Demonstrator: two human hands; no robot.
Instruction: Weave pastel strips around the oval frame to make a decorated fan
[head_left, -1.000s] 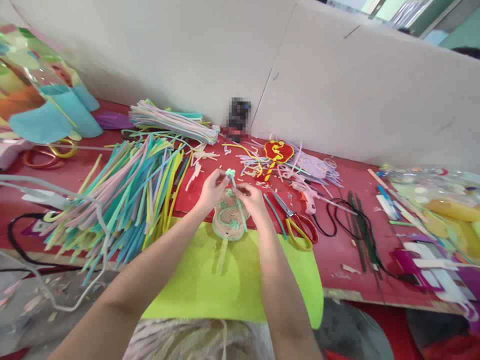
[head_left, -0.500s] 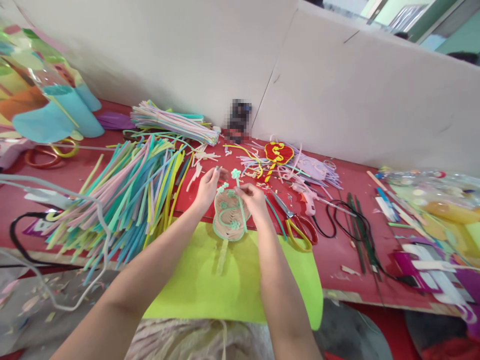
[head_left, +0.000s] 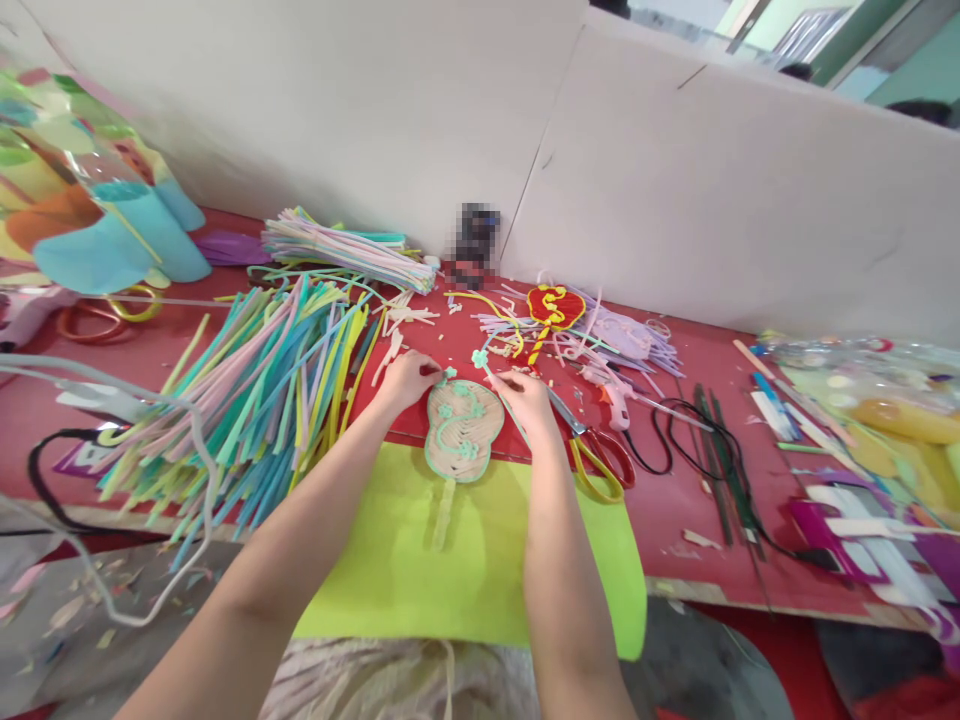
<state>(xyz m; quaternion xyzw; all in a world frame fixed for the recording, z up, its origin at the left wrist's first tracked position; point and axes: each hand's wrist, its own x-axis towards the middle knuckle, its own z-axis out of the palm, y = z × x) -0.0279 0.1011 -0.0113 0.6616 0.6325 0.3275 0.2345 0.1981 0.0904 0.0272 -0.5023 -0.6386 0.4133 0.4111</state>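
My left hand [head_left: 409, 380] is closed, its fingertips pinching at a small mint-green pipe-cleaner flower [head_left: 450, 373] by the fan's top left edge. Between the fingers of my right hand [head_left: 527, 395] is a mint-green pipe cleaner with a flower [head_left: 480, 358] shaped at its upper end; its stem runs down past my palm. Between both hands lies a beige fan-shaped piece [head_left: 459, 462] with a mint-green rim, curls and small flowers on it. Its pale handle [head_left: 444, 515] points toward me over a yellow-green board [head_left: 390, 580].
Bundled pastel pipe cleaners [head_left: 262, 390] spread over the red table [head_left: 675, 520] on the left. Scissors [head_left: 600, 465], a pink glue gun [head_left: 616, 400] with a black cord, and a red-and-yellow fan [head_left: 559, 308] are on the right. Blue felt pieces [head_left: 157, 240] stand at far left.
My left hand has moved left and down to the small flower at the fan's edge. My right hand has shifted right with the flowered pipe cleaner, uncovering the fan.
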